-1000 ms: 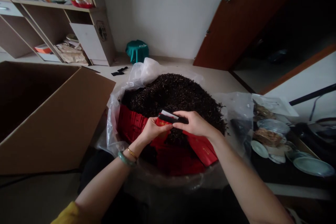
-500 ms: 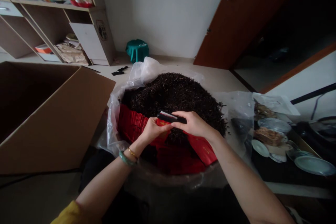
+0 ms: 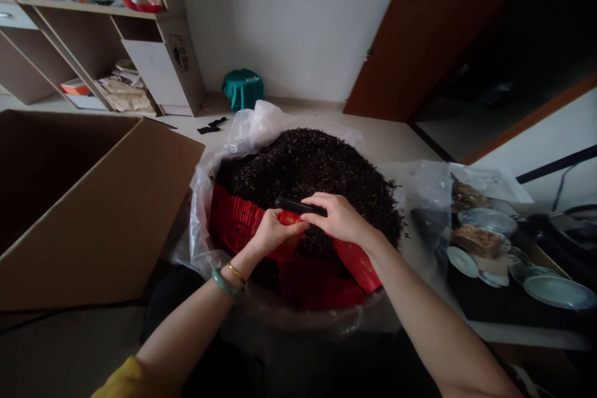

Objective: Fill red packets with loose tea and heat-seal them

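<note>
A large heap of dark loose tea leaves (image 3: 303, 165) fills a clear plastic bag (image 3: 254, 127) in front of me. Red foil packets (image 3: 233, 214) line the heap's near side, and more lie below my hands. My left hand (image 3: 275, 233) pinches the top of a red packet (image 3: 291, 218). My right hand (image 3: 340, 219) is closed around a slim black clamp-like tool (image 3: 298, 206), which sits across that packet's upper edge. The packet's top is hidden inside the tool.
An open cardboard box (image 3: 79, 199) stands to my left. Plates and bowls with food scraps (image 3: 480, 239) lie on a dark surface to my right. Behind the bag are a teal bundle (image 3: 242, 90), a wooden door (image 3: 410, 31) and a shelf unit (image 3: 140, 43).
The black tool has moved slightly left and now closes over the packet's top, and the white strip showing earlier is gone. My right hand has shifted up and left with it.
</note>
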Demonstrator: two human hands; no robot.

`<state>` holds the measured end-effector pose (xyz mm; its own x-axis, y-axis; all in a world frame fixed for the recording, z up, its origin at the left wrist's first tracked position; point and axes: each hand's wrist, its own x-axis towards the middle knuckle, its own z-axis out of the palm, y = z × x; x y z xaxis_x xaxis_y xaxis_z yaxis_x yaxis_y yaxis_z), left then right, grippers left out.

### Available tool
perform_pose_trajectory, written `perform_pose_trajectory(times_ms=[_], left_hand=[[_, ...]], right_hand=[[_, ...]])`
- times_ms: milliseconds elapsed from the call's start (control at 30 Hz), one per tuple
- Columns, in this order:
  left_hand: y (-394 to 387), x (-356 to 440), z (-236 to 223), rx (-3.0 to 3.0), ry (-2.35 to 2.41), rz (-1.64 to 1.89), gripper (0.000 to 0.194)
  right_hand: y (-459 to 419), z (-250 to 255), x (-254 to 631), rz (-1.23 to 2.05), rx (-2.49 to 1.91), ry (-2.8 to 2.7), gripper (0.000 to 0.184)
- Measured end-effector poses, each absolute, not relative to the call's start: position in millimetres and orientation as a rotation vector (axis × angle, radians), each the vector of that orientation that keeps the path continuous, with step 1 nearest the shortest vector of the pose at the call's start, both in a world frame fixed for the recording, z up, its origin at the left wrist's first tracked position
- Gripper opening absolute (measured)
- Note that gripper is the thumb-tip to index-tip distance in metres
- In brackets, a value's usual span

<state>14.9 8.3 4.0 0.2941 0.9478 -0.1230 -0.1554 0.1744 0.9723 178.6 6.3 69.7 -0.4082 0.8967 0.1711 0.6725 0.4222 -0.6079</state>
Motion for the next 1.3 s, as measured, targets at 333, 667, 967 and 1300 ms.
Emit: perform_pose_trajectory(times_ms=[333,667,967,1300], left_hand=[[7.6,15.1,4.2,1.112,1.012,1.032,0.035],[11.1,13.8,8.2,1.001,1.034,1.206,0.026],[8.3,13.9,8.9,0.93,0.977,1.196,0.038],[17.7,-0.8,15.3,1.431,1.026,1.228,0.041]], right_hand=[[7.9,62.6,183.4,0.688,-1.353,-2.123,0.025],[17.7,19.3,223.8,0.609,-1.663,-1.947,0.042],[10.1,32.8,158.9,0.617,-1.335,-1.748,0.029],[5.9,37.5,163.6,0.615,-1.315,-1.673,0.028]])
